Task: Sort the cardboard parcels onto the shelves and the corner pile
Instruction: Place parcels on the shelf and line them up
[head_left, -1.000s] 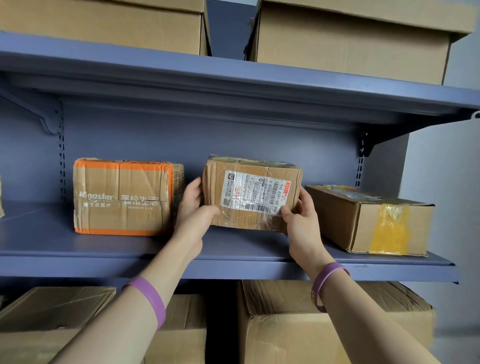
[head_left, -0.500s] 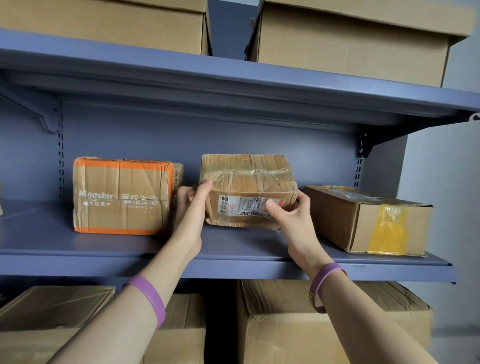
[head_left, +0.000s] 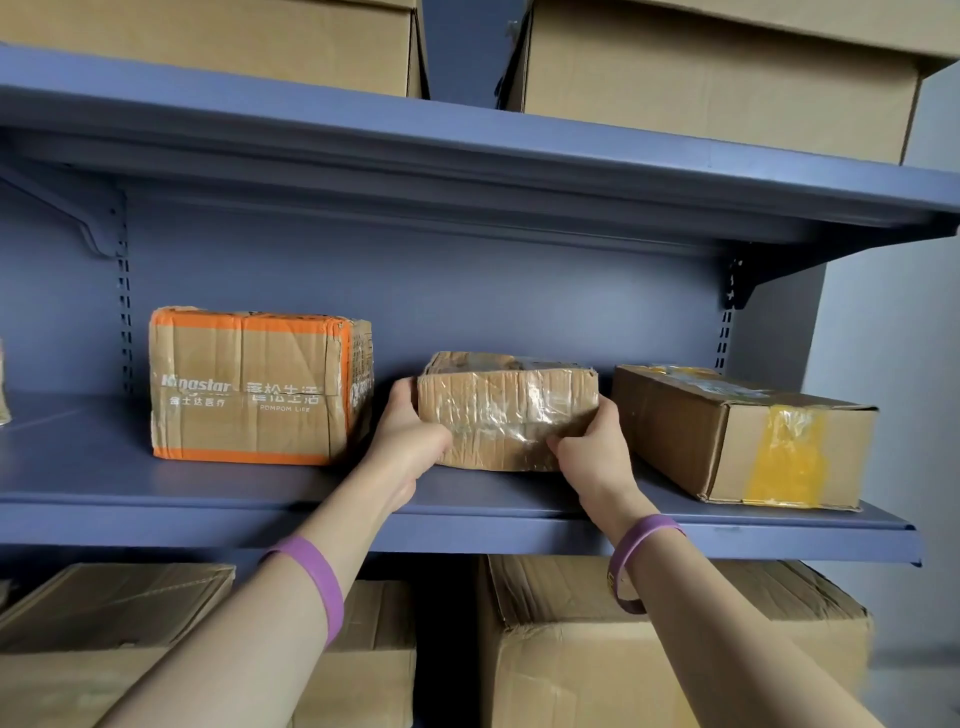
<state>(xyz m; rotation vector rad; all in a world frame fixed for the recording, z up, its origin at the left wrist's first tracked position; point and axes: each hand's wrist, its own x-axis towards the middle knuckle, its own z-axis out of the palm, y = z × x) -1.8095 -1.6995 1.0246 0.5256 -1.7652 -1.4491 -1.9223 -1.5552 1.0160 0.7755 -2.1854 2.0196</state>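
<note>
Closest to me are both forearms, each with a purple wristband: the left wristband (head_left: 311, 587) at about 7 o'clock in my view, the right wristband (head_left: 644, 540) at about 5. Behind them, down at 6 o'clock under the middle shelf (head_left: 208, 483), plain brown cartons (head_left: 571, 649) are packed side by side.

Further in, my left hand (head_left: 410, 441) wraps the left end of the taped parcel (head_left: 506, 410), thumb on the front face and fingers tucked behind that side. My right hand (head_left: 592, 452) grips the lower right corner, fingers curled onto the front. So both hands are holding that one parcel, pretty snug.

The parcel is a small crumpled cardboard box covered in shiny clear tape. It's on the middle shelf, roughly dead centre, and its bottom edge looks like it's down on the board, though my hands hide the corners.

At its 9 o'clock, just beside my left hand, stands an orange-edged box (head_left: 249, 384) with white print. At its 3 o'clock, near but angled off, lies a longer box with yellow tape (head_left: 737, 431) on its end.

Behind all that is the blue back panel (head_left: 415, 291). At 12 o'clock there's the upper shelf (head_left: 467, 150), carrying two big cartons (head_left: 717, 78) with a gap between them.
</note>
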